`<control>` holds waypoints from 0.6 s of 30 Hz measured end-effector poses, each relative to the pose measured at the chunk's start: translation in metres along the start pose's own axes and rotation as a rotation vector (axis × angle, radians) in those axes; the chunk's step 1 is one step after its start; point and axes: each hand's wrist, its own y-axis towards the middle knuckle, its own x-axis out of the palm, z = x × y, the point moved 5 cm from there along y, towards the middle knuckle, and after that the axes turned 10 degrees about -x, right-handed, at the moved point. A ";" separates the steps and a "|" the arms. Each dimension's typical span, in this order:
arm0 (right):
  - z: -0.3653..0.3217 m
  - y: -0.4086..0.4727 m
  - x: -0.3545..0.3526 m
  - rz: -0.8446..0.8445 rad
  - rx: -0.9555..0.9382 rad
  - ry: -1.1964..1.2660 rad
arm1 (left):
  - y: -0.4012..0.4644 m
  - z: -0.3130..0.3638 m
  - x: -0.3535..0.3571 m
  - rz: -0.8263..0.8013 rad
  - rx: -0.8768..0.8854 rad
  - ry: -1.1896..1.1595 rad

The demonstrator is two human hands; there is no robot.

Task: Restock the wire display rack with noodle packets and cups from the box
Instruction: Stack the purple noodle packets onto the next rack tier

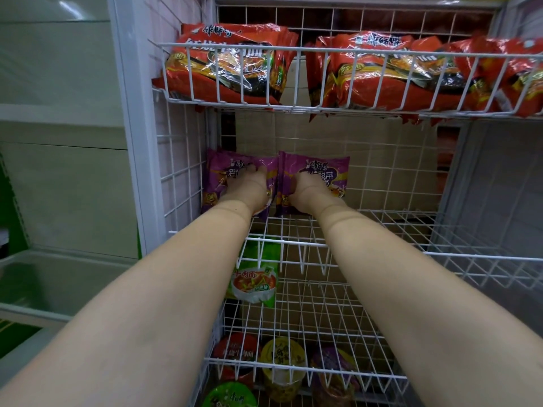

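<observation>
Bottom of frame, nearest you: noodle cups (282, 365) sit on the lowest wire shelf, w/ a green packet (255, 284) one tier up, centre-left.

Mid-frame, both arms reach into the middle shelf (396, 227). Your left hand (249, 188) lies on the left purple packet (232, 180), your right hand (308, 189) on the right purple packet (317, 179). Backs of hands face the cam, so can't tell if fingers are flat or curled round the packs.

The two packs touch at centre and lean on the rear grid. Probably you're seating them: push each back till it stands even, labels fwd, bottom edges on the wires, not through a gap. Rest of that shelf to the right is bare wire, so fill that way next.

Top of frame: red packets (229, 63) in the upper basket (293, 51) overhang, so keep wrists low pulling out. Box isn't in view.
</observation>
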 end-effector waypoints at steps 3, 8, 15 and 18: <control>0.000 0.000 0.000 -0.002 0.002 0.010 | 0.003 0.000 0.005 -0.039 -0.023 -0.011; 0.001 -0.002 0.000 -0.011 -0.006 0.023 | -0.010 0.001 -0.010 0.134 0.048 0.000; 0.018 -0.011 -0.003 -0.032 0.199 -0.027 | -0.023 -0.002 -0.014 0.115 -0.002 0.156; 0.019 -0.016 0.002 -0.128 0.227 -0.054 | -0.023 0.001 -0.010 0.072 -0.009 0.244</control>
